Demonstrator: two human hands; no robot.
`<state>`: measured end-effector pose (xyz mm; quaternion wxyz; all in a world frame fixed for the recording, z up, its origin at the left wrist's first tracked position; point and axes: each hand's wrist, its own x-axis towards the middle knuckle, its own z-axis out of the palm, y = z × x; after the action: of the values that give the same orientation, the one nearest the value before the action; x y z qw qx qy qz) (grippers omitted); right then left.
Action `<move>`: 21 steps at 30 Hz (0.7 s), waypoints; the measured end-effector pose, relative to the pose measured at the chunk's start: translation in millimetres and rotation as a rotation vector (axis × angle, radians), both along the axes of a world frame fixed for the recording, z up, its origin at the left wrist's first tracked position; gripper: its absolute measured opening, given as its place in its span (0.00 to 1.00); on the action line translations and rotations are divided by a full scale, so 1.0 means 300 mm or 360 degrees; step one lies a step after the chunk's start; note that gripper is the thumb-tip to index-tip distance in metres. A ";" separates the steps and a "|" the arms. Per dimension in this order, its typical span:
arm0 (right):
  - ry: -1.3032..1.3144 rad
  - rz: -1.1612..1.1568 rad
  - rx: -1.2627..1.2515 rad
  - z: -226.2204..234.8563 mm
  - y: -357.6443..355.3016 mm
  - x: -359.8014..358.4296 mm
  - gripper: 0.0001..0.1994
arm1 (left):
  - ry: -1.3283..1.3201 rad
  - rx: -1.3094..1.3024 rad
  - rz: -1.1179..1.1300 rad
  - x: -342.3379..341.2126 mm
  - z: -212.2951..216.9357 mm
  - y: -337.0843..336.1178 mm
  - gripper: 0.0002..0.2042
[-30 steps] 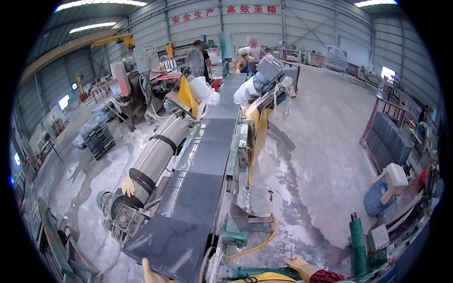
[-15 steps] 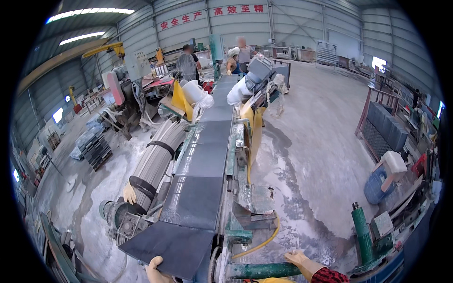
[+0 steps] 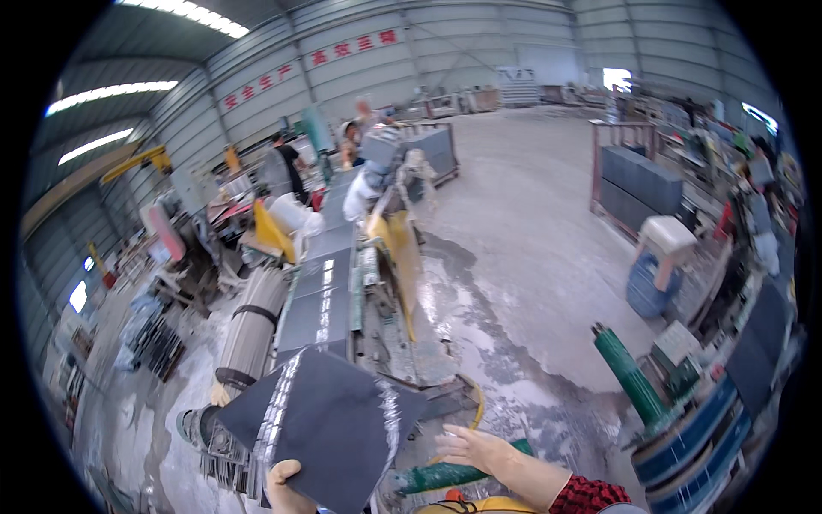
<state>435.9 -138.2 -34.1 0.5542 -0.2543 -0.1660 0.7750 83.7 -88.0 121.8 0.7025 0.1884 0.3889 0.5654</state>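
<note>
A dark grey stone slab (image 3: 330, 428), its smooth face streaked with bright reflections, is tilted up at the near end of the conveyor. My left hand (image 3: 287, 484) grips its near edge, thumb lying on the top face. To the right of the slab, my right hand (image 3: 471, 450) is stretched out with fingers apart, above a green pipe (image 3: 462, 469) and holding nothing. Behind the slab runs the conveyor line, with more dark slabs (image 3: 318, 295) lying end to end on it. The slab's underside and my left fingers below it are hidden.
A ribbed roller (image 3: 253, 321) and a motor (image 3: 205, 437) flank the conveyor on the left. At right stand a green cylinder (image 3: 629, 373), a blue barrel (image 3: 652, 287) and a rack of slabs (image 3: 638, 184). Co-workers (image 3: 289, 163) are at the far end. Wet patches mark the floor.
The near slab has been raised and turned from the conveyor end, held in my left hand. My right hand has left the green pipe and opened toward the slab. The view has swung right.
</note>
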 end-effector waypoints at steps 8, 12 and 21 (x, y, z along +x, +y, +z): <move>0.0175 -0.0934 -0.0293 0.137 -0.622 0.284 0.18 | 0.0132 -0.0261 -0.0797 0.717 -0.047 -0.275 0.29; -0.0129 -0.1313 -0.0639 0.364 -1.057 0.366 0.17 | -0.0053 -0.0324 -0.1656 1.064 -0.179 -0.360 0.29; -0.1277 -0.2144 -0.1166 0.143 -1.473 0.364 0.16 | 0.0829 0.0545 -0.2421 1.729 -0.351 -0.685 0.22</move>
<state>545.2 -580.2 8.7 0.6780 -0.7154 0.0972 0.1380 602.4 -293.6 16.6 0.7425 0.6303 0.2139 -0.0756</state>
